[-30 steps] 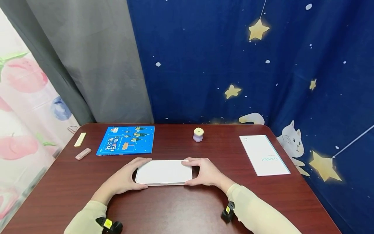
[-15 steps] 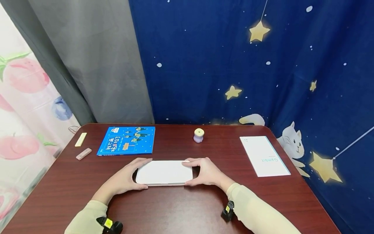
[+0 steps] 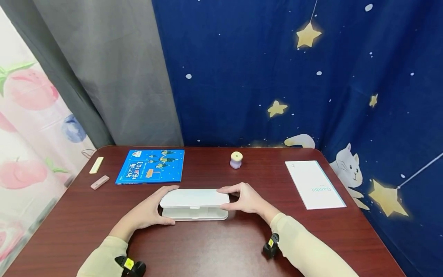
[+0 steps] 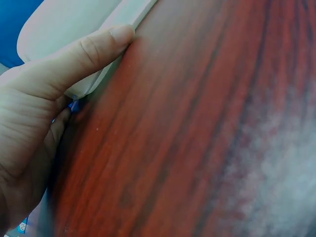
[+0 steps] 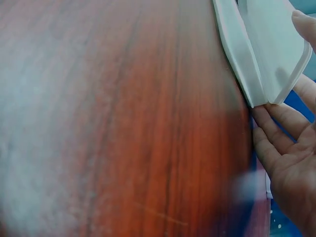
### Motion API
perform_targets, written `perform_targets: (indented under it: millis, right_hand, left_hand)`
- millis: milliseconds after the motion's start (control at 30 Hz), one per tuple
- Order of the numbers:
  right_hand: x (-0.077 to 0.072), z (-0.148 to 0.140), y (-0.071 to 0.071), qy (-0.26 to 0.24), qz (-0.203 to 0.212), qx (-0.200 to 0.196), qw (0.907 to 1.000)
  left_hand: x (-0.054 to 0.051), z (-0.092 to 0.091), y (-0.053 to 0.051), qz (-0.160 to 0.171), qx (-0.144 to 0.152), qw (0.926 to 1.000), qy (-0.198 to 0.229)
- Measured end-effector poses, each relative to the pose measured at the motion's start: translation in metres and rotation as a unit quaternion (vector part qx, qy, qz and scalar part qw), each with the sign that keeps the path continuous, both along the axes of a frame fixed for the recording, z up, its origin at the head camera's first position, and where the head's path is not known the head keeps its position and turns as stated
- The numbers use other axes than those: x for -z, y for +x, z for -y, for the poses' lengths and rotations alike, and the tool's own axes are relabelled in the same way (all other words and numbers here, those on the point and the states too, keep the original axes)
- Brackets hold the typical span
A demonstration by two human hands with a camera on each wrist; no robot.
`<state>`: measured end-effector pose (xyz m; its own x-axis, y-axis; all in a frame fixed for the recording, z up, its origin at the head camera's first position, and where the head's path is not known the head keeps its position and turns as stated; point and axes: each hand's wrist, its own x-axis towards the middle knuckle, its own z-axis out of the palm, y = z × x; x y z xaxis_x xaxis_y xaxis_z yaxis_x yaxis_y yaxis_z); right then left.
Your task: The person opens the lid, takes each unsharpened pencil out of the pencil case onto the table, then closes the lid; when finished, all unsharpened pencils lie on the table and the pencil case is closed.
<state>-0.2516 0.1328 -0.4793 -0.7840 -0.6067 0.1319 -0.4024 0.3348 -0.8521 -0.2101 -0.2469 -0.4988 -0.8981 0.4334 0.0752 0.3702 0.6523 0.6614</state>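
A white box with a hinged lid, like a pencil case (image 3: 195, 197), lies lengthwise on the table before me. Its lid is tilted up at the front, with a small clasp tab (image 3: 195, 207) at the middle of the edge. My left hand (image 3: 149, 211) grips the left end, thumb along the front of the base (image 4: 106, 69). At the other end, my right hand (image 3: 246, 199) pinches the lid (image 5: 276, 44) between thumb and fingers. Shadow and the lid hide most of the inside.
A blue picture book (image 3: 150, 166) lies behind the left hand. Left of it are a yellow stick-like piece (image 3: 96, 165) and a pink one (image 3: 100, 182). A small yellow-and-purple spool-shaped object (image 3: 236, 160) stands at the back, and a white booklet (image 3: 315, 184) lies right.
The lid was down on the box in both earlier frames; now its front edge is raised. My right hand has moved slightly up with it, while the left hand stays in place.
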Motion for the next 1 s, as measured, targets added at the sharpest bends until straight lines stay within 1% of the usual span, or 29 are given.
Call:
perform_targets:
  millis: [167,267,433,600,700,833,1000]
  right_hand:
    - [-0.002,0.001,-0.002,-0.006,0.011,-0.008,0.9999]
    - [-0.003,0.001,-0.003,0.009,0.014,-0.003,0.9999]
    - [-0.008,0.002,-0.004,0.015,0.033,0.019,0.9992]
    - [-0.011,0.007,-0.007,0.004,0.053,0.057,0.997]
    - [-0.01,0.009,-0.01,-0.021,0.087,0.077,0.993]
    - [-0.011,0.013,-0.013,-0.062,0.137,0.091,0.9844]
    - [-0.012,0.017,-0.015,-0.09,0.175,0.112,0.9739]
  left_hand:
    - [0.0,0.003,0.001,0.003,0.005,0.9999,0.01]
    - [-0.001,0.004,0.001,0.012,0.006,0.9997,0.022]
    - [-0.001,0.003,0.001,0.037,-0.004,0.9981,0.048]
    - [-0.001,0.002,0.002,0.032,-0.01,0.9978,0.057]
    - [-0.001,0.002,0.001,0.025,-0.006,0.9979,0.06]
    - [0.0,0.001,0.001,0.013,0.003,0.998,0.063]
    - [0.002,0.002,0.001,0.002,0.006,0.9978,0.066]
